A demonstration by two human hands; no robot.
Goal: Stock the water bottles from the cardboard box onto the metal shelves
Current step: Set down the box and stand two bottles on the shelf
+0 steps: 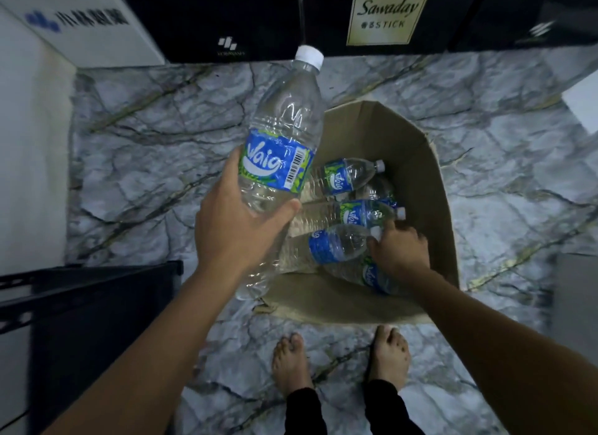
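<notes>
My left hand [236, 227] grips a clear water bottle [284, 123] with a blue label and white cap, lifted above the left side of the open cardboard box [430, 182]. The bottle tilts with its cap pointing up and away. Inside the box lie several more blue-labelled bottles on their sides. My right hand [401, 250] reaches into the box and closes its fingers round the neck of the nearest lying bottle [336, 243], just below its white cap. A dark metal shelf [81, 292] juts in at the lower left.
The box stands on a grey marble-patterned floor [155, 136]. My bare feet [291, 360] stand just in front of it. Dark cabinets with a cream sign [385, 10] line the far side, and a white panel [29, 136] runs along the left.
</notes>
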